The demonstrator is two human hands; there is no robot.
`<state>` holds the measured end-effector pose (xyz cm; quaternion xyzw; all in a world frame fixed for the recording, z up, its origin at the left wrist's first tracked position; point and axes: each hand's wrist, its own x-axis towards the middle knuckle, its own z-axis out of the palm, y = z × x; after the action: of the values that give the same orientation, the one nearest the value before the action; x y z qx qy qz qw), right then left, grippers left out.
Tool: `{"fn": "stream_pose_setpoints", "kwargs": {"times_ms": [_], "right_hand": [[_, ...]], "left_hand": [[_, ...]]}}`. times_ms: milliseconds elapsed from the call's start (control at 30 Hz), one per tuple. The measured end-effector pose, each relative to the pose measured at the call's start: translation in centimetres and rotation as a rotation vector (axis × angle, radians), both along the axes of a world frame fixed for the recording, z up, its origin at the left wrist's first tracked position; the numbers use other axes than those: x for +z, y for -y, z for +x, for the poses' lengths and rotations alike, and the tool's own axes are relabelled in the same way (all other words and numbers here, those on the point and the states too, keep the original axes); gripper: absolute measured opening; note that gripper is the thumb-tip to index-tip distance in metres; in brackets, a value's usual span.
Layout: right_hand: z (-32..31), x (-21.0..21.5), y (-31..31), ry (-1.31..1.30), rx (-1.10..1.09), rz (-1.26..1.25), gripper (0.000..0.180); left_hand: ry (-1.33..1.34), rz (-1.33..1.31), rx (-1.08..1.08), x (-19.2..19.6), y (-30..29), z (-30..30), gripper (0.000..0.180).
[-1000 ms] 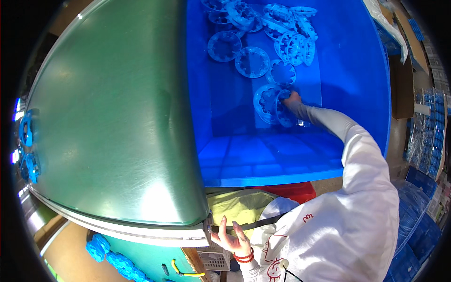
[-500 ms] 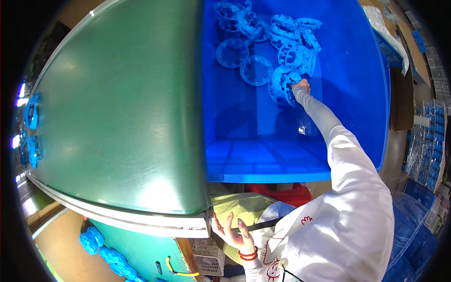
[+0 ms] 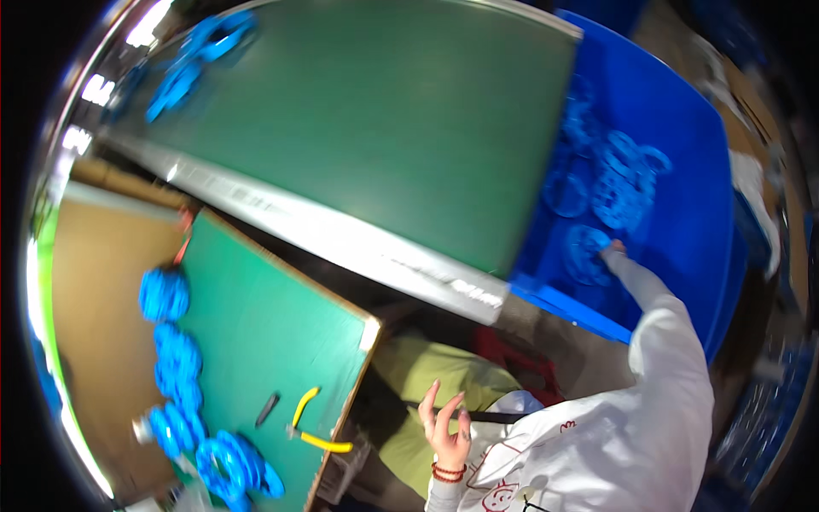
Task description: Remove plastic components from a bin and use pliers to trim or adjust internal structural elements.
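Observation:
My right hand [image 3: 615,248] reaches down into a deep blue bin [image 3: 695,196]. Its fingers are closed on the edge of a blue plastic ring [image 3: 585,256] with a toothed inner rim; motion blur softens the grip. Beyond it in the bin lie more blue rings [image 3: 627,183], piled loosely and overlapping. My left hand [image 3: 445,433], with a red bracelet at the wrist, is raised in front of my body. Its fingers are spread and nothing is in them.
A green conveyor belt [image 3: 367,111] with a pale metal side rail [image 3: 324,243] ends at the bin. Blue parts [image 3: 200,55] lie on its far left. On a green-topped table [image 3: 256,333] are yellow-handled pliers [image 3: 307,431], a dark tool [image 3: 267,410] and stacked blue rings [image 3: 226,465].
My view has swung left, bringing more of the table and the belt's far parts into sight. My right hand stays at the ring in the bin; my left hand remains raised, away from the rail.

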<state>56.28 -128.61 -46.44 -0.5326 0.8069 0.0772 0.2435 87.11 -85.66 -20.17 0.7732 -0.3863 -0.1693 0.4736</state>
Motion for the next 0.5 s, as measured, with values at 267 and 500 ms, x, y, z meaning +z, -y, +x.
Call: {"fn": "stream_pose_setpoints", "kwargs": {"times_ms": [267, 500], "right_hand": [[1.4, 1.9, 1.1, 0.434, 0.496, -0.130, 0.023], [-27.0, 11.9, 19.1, 0.636, 0.934, -0.090, 0.022]], "left_hand": [[0.099, -0.045, -0.030, -0.1, -4.3, 2.4, 0.031], [0.041, -0.236, 0.122, -1.1, -8.9, 3.7, 0.032]]}}
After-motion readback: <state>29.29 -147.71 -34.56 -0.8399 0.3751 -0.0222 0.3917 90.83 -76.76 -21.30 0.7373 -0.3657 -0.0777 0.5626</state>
